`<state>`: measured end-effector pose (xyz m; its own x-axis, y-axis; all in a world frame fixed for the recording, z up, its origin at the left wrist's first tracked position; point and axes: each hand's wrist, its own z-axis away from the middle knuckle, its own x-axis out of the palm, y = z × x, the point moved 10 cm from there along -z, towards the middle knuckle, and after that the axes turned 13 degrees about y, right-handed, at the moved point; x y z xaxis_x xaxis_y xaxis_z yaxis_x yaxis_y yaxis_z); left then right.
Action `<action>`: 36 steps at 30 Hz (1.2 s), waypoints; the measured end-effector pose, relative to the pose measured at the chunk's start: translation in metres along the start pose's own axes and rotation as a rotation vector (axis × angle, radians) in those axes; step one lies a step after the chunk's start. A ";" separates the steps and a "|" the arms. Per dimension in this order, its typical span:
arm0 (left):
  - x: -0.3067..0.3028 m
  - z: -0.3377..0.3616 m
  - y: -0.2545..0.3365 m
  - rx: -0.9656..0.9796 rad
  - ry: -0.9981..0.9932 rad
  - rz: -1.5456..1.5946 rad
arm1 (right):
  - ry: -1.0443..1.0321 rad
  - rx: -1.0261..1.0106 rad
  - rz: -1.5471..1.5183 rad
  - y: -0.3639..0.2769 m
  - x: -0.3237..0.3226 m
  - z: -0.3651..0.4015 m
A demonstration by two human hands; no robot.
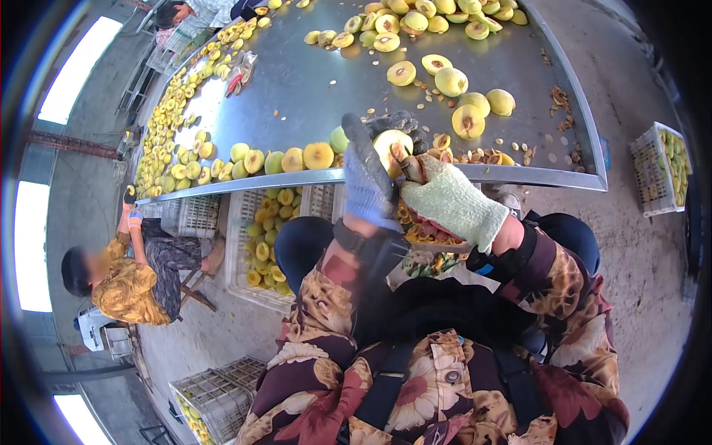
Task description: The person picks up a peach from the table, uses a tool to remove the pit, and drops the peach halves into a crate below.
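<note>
At the table's near edge, my left hand (368, 174), in a blue and dark grey glove, is wrapped round a halved yellow fruit (391, 148) with its cut face turned up. My right hand (449, 199), in a pale green glove, grips a small tool (412, 169) whose tip is at the fruit's centre. Just right of the fruit, scraps and pits (486, 156) lie along the metal edge. Left of my hands, a row of halved fruit (293, 159) sits by the rim.
The metal table (311, 89) holds fruit piles (423, 16), loose pits and a red-handled tool (239, 76). Crates of fruit (263, 237) stand below and at the right (660, 169). One person (133, 285) sits at the left; another (200, 13) is at the far side.
</note>
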<state>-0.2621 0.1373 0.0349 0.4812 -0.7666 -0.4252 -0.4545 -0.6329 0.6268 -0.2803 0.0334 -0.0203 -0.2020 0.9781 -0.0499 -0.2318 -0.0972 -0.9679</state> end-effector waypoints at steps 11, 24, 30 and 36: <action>0.010 -0.018 0.014 0.225 -0.157 0.054 | -0.290 0.357 -0.327 0.005 0.010 0.028; 0.019 -0.006 -0.027 -0.218 -0.085 0.433 | -0.887 0.880 -1.037 0.023 0.044 0.051; 0.019 0.008 -0.040 -0.514 -0.121 0.647 | -0.626 0.602 -0.423 0.034 0.022 0.046; -0.050 -0.015 -0.034 -0.145 -0.066 0.373 | -0.155 -0.530 1.037 0.052 0.004 0.018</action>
<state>-0.2597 0.1991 0.0443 0.2517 -0.9491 -0.1896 -0.4760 -0.2920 0.8296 -0.3103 0.0290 -0.0664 -0.1836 0.4389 -0.8795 0.5293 -0.7098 -0.4648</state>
